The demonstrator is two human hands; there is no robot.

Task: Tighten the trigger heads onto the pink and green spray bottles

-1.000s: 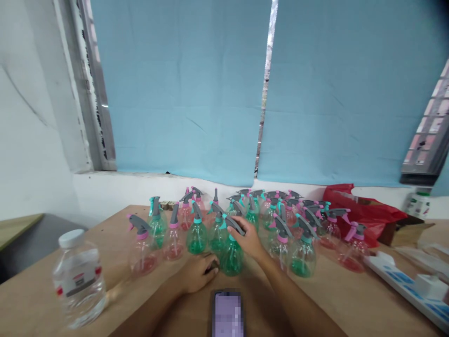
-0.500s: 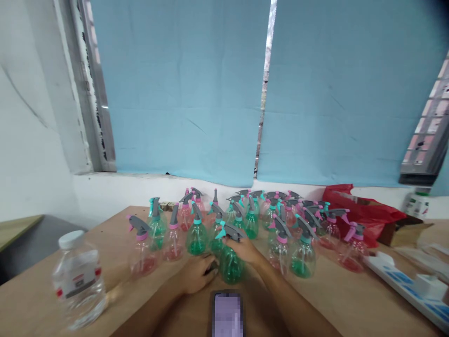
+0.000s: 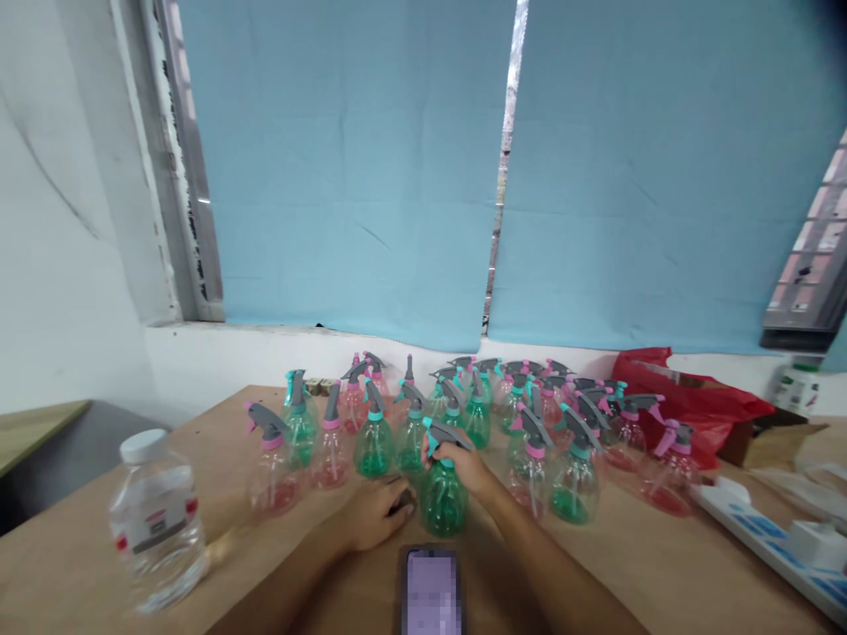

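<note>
A green-tinted spray bottle (image 3: 443, 504) with a grey and teal spray head stands upright at the front of the group, in the middle of the table. My right hand (image 3: 467, 466) is closed around its head and neck from the right side. Just left of this bottle, my left hand (image 3: 376, 515) rests low on the table with its fingers curled. Something dark shows at those fingers, too unclear to name. Behind both hands stand several more spray bottles, among them a green one (image 3: 374, 448) and a pink one (image 3: 329, 459).
A phone (image 3: 432, 591) lies at the front edge. To the left are a water bottle (image 3: 159, 529) and a pink spray bottle (image 3: 273, 485). On the right I see a power strip (image 3: 760, 529), a red bag (image 3: 694, 401) and a cardboard box (image 3: 781, 441).
The view has shifted slightly. My right hand's fingers sit a little differently on the spray bottle, and more of its teal collar shows. My left hand stays in place.
</note>
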